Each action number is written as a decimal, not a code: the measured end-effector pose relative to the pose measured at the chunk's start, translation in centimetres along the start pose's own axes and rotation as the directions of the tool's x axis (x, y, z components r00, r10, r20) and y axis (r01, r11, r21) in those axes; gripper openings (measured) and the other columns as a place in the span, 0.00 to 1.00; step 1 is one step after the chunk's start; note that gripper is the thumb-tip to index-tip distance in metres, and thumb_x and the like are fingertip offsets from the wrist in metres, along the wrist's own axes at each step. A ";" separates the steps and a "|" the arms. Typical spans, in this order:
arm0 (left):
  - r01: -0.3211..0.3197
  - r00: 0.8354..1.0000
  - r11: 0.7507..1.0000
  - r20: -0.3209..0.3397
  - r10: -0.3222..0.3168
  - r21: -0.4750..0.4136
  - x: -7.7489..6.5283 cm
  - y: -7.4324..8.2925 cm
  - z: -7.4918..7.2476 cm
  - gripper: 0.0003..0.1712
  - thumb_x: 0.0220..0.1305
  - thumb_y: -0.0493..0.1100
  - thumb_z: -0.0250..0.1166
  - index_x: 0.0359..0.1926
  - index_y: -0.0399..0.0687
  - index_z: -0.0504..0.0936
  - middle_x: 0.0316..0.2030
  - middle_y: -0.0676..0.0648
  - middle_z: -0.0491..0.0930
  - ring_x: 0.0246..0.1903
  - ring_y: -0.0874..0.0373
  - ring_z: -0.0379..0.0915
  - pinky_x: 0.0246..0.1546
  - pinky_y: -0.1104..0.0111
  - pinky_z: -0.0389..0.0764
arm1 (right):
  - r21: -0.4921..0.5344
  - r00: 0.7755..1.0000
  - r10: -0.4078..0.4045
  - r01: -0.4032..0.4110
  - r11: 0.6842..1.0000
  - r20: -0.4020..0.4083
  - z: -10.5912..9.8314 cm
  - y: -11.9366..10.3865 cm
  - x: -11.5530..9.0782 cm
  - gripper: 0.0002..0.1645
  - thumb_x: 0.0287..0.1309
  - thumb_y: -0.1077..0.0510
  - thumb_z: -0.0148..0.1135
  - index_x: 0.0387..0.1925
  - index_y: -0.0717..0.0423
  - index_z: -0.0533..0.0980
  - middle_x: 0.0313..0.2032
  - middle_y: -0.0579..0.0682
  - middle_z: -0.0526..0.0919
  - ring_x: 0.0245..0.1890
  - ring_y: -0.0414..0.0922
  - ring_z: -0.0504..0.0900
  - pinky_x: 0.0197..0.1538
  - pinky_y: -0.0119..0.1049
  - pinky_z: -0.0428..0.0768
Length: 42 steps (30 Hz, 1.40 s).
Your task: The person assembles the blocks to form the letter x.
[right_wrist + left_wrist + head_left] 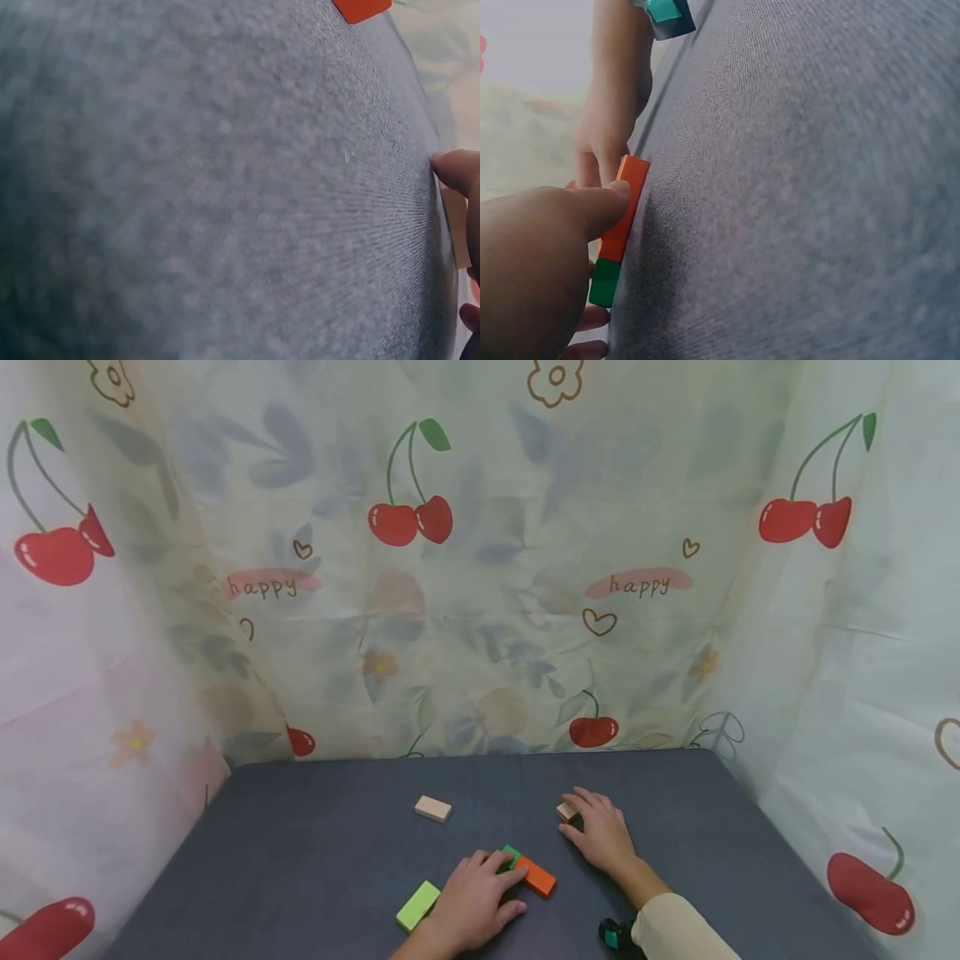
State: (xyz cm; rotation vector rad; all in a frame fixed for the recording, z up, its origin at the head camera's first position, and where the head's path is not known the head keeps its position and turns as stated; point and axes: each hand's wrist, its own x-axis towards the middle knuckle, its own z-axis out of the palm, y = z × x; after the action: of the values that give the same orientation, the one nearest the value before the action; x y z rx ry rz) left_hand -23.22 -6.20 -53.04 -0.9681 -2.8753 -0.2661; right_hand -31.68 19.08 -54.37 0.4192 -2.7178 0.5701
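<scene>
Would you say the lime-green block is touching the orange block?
No, the left hand lies between the lime-green block and orange block.

I'm watching grey, finely ribbed fabric (pixel 225 195) filling most of the right wrist view, blurring toward the left. Over at the right edge, the right hand (pixel 474 210) is showing only partly, and it's half covering a plain tan rectangular block (pixel 455 225) that's sitting right by the fingers. Up top, a bright orange block (pixel 364 7) is poking in, and a pale, patterned cloth backdrop (pixel 450 45) is filling the upper right corner.
</scene>
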 end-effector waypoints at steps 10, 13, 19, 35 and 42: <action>0.046 0.999 0.998 0.008 -0.046 -0.035 -0.1 0.3 0.0 0.27 0.64 0.67 0.58 0.62 0.70 0.77 0.60 0.55 0.72 0.53 0.54 0.70 0.50 0.55 0.73 | 0.020 0.998 0.005 -0.006 1.000 0.056 0.2 0.5 0.2 0.31 0.58 0.49 0.69 0.62 0.52 0.75 0.65 0.57 0.69 0.62 0.60 0.67 0.57 0.64 0.64; 0.051 0.999 0.998 0.010 -0.051 -0.044 -0.1 0.4 -0.1 0.27 0.64 0.66 0.58 0.62 0.69 0.77 0.60 0.55 0.72 0.52 0.55 0.70 0.49 0.55 0.74 | 0.004 0.996 0.005 -0.005 1.000 0.085 0.1 0.6 0.4 0.32 0.58 0.48 0.68 0.63 0.52 0.74 0.66 0.57 0.68 0.62 0.60 0.66 0.57 0.64 0.64; 0.056 0.998 0.997 0.011 -0.056 -0.054 -0.2 0.4 -0.2 0.27 0.64 0.66 0.59 0.62 0.69 0.77 0.60 0.55 0.72 0.52 0.55 0.70 0.48 0.55 0.74 | -0.014 0.989 -0.009 0.011 1.000 0.150 -0.5 0.7 1.0 0.32 0.58 0.48 0.68 0.63 0.50 0.74 0.66 0.58 0.68 0.62 0.60 0.67 0.56 0.63 0.65; 0.060 0.998 0.994 0.004 -0.060 -0.088 -0.3 0.5 -0.3 0.26 0.64 0.64 0.61 0.61 0.68 0.78 0.59 0.55 0.72 0.52 0.55 0.70 0.47 0.55 0.74 | -0.088 0.981 -0.029 0.046 0.995 0.189 -1.5 0.4 1.9 0.24 0.56 0.46 0.70 0.53 0.49 0.80 0.53 0.52 0.77 0.50 0.53 0.73 0.50 0.53 0.72; 0.070 0.998 0.994 0.013 -0.069 -0.087 -0.2 0.4 -0.2 0.26 0.63 0.63 0.62 0.62 0.70 0.77 0.60 0.55 0.72 0.52 0.55 0.70 0.47 0.55 0.74 | -0.098 0.981 -0.014 0.034 0.995 0.194 -1.6 0.2 1.9 0.24 0.52 0.41 0.72 0.49 0.46 0.82 0.42 0.45 0.77 0.41 0.46 0.71 0.45 0.46 0.72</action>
State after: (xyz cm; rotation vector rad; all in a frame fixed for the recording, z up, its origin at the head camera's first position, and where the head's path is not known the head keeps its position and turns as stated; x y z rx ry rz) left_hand -22.80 -6.04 -52.86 -0.8858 -2.9319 -0.3965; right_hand -33.04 19.59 -52.33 0.5044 -2.9065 0.4027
